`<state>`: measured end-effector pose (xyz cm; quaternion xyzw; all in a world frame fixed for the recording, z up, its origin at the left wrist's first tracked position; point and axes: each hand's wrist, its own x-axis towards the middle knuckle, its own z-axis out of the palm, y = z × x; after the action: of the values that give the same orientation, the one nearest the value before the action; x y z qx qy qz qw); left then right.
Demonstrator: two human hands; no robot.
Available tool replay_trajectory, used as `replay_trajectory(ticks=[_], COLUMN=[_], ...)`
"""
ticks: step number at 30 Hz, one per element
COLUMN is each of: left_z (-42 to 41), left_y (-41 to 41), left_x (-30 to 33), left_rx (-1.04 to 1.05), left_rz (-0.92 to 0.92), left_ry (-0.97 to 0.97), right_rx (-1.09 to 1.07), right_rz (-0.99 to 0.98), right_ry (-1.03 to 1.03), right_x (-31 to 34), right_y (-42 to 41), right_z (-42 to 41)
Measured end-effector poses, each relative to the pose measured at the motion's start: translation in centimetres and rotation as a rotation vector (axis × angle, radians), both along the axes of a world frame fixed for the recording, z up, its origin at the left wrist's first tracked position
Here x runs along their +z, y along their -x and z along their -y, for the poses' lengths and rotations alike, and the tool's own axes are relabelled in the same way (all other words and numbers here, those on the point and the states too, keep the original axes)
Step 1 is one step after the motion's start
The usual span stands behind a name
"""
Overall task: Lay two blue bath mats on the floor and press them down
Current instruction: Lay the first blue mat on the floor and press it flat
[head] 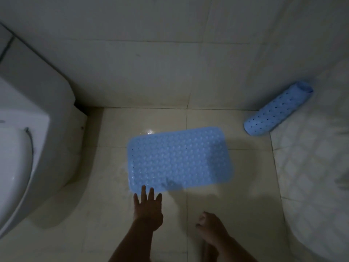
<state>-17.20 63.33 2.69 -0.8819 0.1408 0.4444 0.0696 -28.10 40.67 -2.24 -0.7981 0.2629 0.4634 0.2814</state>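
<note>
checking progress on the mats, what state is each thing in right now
flat mat: unrolled, lying flat on the floor
rolled mat: rolled up, by the wall
left hand: open, fingertips at the flat mat's near edge
right hand: loosely curled, holding nothing
toilet: lid down

left grip (148, 207): bare, no sleeve | right grip (209, 226): bare, no sleeve

Flat bath mat (179, 159) past left hand (148, 210) fingertips: bumpy blue rubbery plastic. Floor tiles (117, 224) under hand: glossy. Toilet (20, 148) left: glossy white ceramic.
</note>
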Motion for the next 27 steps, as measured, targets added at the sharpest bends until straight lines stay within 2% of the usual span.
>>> replay_trajectory(ticks=[4,8,14,20,23,27], left_z=[0.7,0.2,-2.2,-4.4,-5.4,-6.9], left_y=[-1.4,-3.1,-8.8,-14.0,-16.2,-18.3], left_x=[0.1,-3.4,-17.2,-34.1,-39.4,-43.6], left_rx=[0.139,0.202,0.226,0.35,0.302,0.231], left_rz=[0.018,0.018,0.095,0.273,0.431,0.527], left_ry=[0.044,0.087,0.114,0.197,0.233,0.24], right_rx=[0.031,0.023,0.141,0.279,0.263,0.168], right_rz=[0.096,0.124,0.178,0.426,0.488,0.598], right_ry=[0.011,0.068,0.19,0.391,0.461,0.584], right_x=[2.4,-0.1,-14.5,-29.9,-35.4,-40.2], right_y=[-5.4,-9.0,-16.7,-23.8,-25.3,-24.9], right_z=[-0.8,-1.0,-1.3,-0.5,0.4,-0.5])
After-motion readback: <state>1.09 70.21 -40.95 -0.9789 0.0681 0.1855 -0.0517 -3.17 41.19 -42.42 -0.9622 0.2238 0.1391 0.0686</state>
